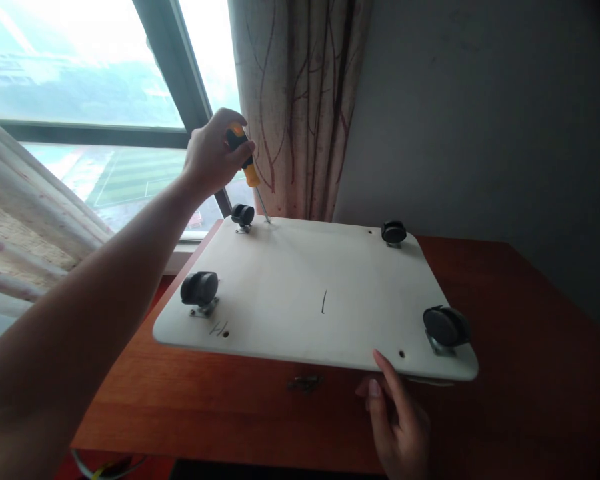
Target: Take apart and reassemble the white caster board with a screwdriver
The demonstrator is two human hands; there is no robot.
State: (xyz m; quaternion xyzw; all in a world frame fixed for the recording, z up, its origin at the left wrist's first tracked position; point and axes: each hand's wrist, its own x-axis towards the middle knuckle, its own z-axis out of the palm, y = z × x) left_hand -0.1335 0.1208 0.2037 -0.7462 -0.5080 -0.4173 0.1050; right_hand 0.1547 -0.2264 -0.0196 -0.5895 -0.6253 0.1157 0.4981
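Observation:
A white board (300, 280) with rounded corners lies on the table, its black caster wheels (200, 289) facing up. My left hand (217, 150) is closed round a screwdriver (240, 143) with a yellow and black handle. The screwdriver leans, and its tip meets the board at the far left, beside the back-left caster (243, 215). At the front edge of the board is my right hand (397, 413). Its index finger rests on the top face near a dark hole (401, 354), while the other fingers curl at or below the edge.
Several small metal screws (305, 382) lie on the reddish-brown table (220, 407) in front of the board. A patterned curtain (300, 107) hangs just behind it. Windows (80, 73) stand at the left, and a grey wall (470, 120) rises at the back right.

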